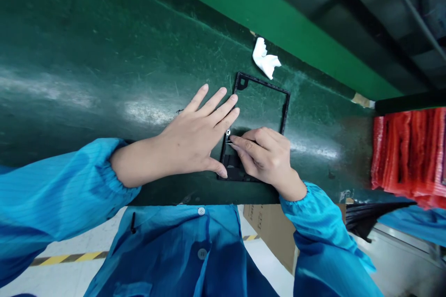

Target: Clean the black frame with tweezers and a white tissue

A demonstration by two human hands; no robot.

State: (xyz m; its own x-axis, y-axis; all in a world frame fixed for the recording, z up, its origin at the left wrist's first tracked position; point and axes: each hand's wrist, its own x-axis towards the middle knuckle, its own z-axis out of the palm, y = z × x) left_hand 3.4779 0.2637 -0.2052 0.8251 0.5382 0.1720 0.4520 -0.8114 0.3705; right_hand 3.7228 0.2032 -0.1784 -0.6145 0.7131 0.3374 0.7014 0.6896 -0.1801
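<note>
A black rectangular plastic frame (286, 111) lies on the green worktop, its middle largely see-through to the surface. My left hand (195, 137) is spread flat, fingers apart, along the frame's left side, its fingertips and thumb touching or over that edge. Over the frame's lower part, my right hand (266, 154) pinches thumb and forefinger at a small, thin, shiny metal piece (228, 133) by the left rail. The pinching fingers hide part of this piece, so its exact kind is unclear. Dark flat parts of the frame show below the right fingers.
A crumpled white tissue (265, 59) lies beyond the frame. The green worktop (87, 46) meets a raised green ledge (278, 18) at the back. Red bubble-wrap bags (407, 153) are stacked at the right. Below the worktop edge stands a cardboard box (272, 232).
</note>
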